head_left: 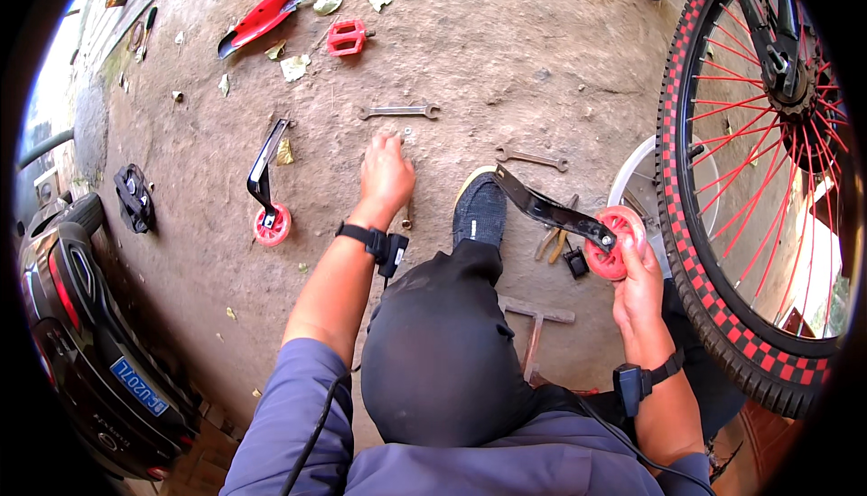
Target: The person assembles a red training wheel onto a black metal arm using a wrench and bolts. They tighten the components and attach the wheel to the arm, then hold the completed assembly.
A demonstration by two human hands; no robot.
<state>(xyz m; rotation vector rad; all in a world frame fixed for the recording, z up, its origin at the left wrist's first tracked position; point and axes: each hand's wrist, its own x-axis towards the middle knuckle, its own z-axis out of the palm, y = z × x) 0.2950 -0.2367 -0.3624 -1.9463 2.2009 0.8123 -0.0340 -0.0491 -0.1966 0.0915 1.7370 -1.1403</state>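
My right hand (638, 284) grips a training wheel (618, 241), a small translucent red wheel. Its black metal bracket (551, 212) points up and left, over the toe of my shoe. My left hand (386, 176) is low over the dirt with its fingers curled together, and whatever may be between them is hidden. Just beside those fingers lies a small metal nut (408, 132). An open-end wrench (400, 111) rests a little beyond them. Part of a metal tool (406, 217) shows next to my left wrist. A second training wheel (272, 223) with its bracket lies further left.
At right stands a bicycle wheel (688, 180) with a red-checked tire, before a white bucket (632, 171). Another wrench (533, 158), pliers (553, 245) and a T-shaped tool (537, 315) lie near my shoe. Further off are a red pedal (347, 37) and red fender (260, 20).
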